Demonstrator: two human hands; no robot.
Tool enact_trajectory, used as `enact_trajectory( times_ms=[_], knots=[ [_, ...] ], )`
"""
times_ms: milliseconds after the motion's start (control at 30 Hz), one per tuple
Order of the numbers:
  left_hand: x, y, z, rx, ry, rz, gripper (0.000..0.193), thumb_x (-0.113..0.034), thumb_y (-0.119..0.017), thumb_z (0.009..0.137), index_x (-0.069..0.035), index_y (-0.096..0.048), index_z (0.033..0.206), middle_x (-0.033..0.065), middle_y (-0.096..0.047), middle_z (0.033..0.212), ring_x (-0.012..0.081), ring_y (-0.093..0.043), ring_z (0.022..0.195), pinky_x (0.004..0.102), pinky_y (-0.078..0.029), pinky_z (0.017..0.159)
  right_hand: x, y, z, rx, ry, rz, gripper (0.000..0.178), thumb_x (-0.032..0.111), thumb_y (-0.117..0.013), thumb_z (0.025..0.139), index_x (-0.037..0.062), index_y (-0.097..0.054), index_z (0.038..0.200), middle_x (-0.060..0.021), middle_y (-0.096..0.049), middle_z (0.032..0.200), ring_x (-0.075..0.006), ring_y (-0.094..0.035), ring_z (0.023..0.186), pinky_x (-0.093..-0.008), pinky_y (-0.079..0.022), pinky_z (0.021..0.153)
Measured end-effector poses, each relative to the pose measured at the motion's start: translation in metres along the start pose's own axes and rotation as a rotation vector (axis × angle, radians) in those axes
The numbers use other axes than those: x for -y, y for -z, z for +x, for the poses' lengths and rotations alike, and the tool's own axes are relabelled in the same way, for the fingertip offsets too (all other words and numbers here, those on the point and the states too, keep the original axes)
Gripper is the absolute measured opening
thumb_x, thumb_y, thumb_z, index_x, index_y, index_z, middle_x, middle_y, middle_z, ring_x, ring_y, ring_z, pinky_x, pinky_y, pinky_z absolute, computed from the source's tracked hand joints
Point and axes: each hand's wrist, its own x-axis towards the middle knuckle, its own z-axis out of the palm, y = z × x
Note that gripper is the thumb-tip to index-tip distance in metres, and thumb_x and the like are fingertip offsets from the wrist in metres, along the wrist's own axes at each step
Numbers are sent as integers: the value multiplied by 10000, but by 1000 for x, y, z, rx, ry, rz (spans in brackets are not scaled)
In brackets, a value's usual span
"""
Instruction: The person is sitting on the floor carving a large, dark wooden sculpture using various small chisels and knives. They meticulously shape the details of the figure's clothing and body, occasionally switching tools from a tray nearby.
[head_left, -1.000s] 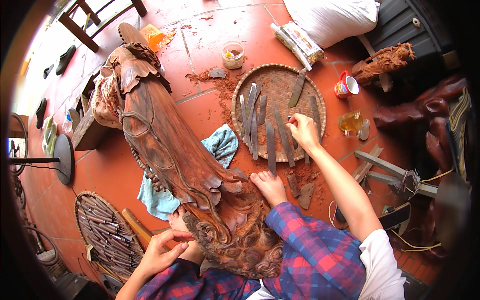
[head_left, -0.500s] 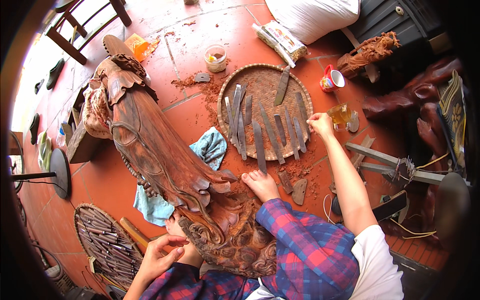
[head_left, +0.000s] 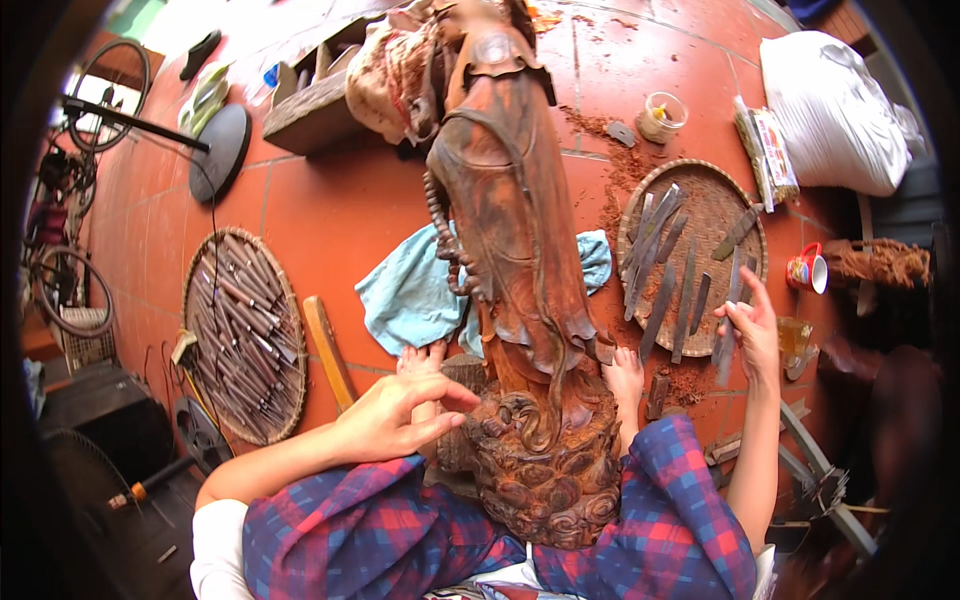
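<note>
A carved wooden statue (head_left: 510, 220) of a robed figure with a bead string stands between my legs, its knobbly base (head_left: 545, 485) close to my lap. My left hand (head_left: 410, 410) hovers beside that base, empty, fingers loosely stretched and apart. Over the right edge of a round woven tray (head_left: 640, 190), my right hand (head_left: 752, 325) pinches a flat metal blade (head_left: 724, 362), blurred by motion, with the index finger raised. Several similar grey blades (head_left: 686, 300) lie spread in the tray.
A round basket of wooden-handled chisels (head_left: 245, 335) sits left. Light-blue cloths (head_left: 410, 290) lie around the statue. A plastic cup (head_left: 662, 117), a red-and-white mug (head_left: 806, 270), a glass of amber liquid (head_left: 795, 337) and a white sack (head_left: 830, 115) are right. Wood shavings (head_left: 625, 165) litter the tiles.
My view has swung left, and the statue now appears more upright. My right hand has lifted slightly with a blade in it; my left hand has come nearer the statue's base.
</note>
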Motion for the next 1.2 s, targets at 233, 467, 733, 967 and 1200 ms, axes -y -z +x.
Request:
enact_trajectory(
  times_ms=[233, 467, 733, 967, 1200],
  knots=[
    [-19, 3, 24, -100, -353, 139, 330, -188, -680, 894, -70, -624, 1197, 89, -648, 987, 274, -603, 931, 385, -466, 834, 92, -45, -59, 571, 143, 878, 540, 105, -588, 940, -49, -382, 1416, -195, -683, 1051, -229, -690, 679, -304, -578, 582],
    [-17, -14, 32, -114, -440, 159, 651, -218, -720, 866, -37, -452, 1432, 131, -605, 1202, 298, -575, 1056, 403, -453, 914, 123, -139, -94, 613, 377, 227, 352, 356, -763, 866, 7, -713, 864, -135, -689, 751, -207, -675, 682, -308, -534, 677],
    [-16, -19, 33, -100, -400, 172, 885, -217, -719, 850, -39, -216, 1556, 156, -624, 1065, 322, -623, 969, 408, -498, 873, 108, -175, -111, 345, 1043, -660, 320, -76, -748, 734, -18, -733, 1048, -182, -607, 1077, -252, -688, 875, -299, -588, 744],
    [-2, -33, 41, -106, -382, 22, 879, -242, -718, 879, -59, -208, 1571, 159, -653, 1083, 304, -655, 956, 396, -495, 836, 88, -190, -97, 368, 1212, -681, 185, -57, -799, 686, -27, -625, 742, -159, -648, 912, -309, -685, 797, -376, -594, 675],
    [5, -31, 43, -136, -335, -1, 877, -213, -699, 855, -198, -210, 1583, 143, -653, 878, 344, -661, 785, 425, -527, 717, 82, -198, -87, 405, 1308, -705, 279, -83, -762, 691, 1, -501, 646, -160, -643, 863, -330, -673, 773, -390, -593, 647]
  ],
)
